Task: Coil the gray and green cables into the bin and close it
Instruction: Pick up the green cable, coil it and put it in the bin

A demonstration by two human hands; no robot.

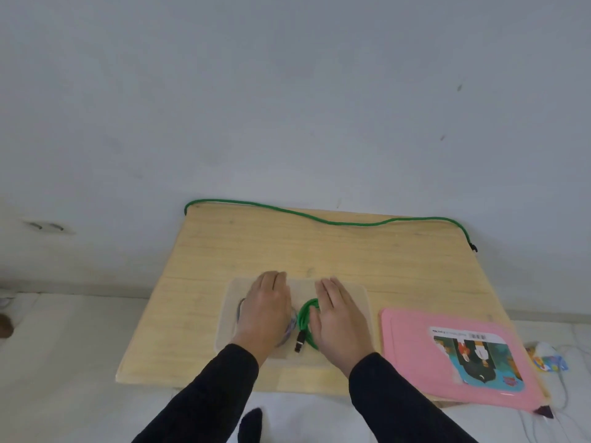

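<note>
Both hands lie flat in the bin [358, 292] on the bench [224, 251]: left grip [267, 310] over one coil, right grip [339, 321] just right of the other coil [305, 318]; the lid [412, 330] lies further right.

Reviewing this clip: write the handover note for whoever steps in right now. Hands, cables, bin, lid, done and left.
Left hand: flat, palm down on the gray cable coil inside the bin.
Right hand: flat, palm down on the green cable coil in the bin.
A second green cable lies uncoiled along the table's far edge.
Pink lid: off, on the table right of the bin.
Done: two coils in.
Left: probably the loose cable; fit the lid.
</note>
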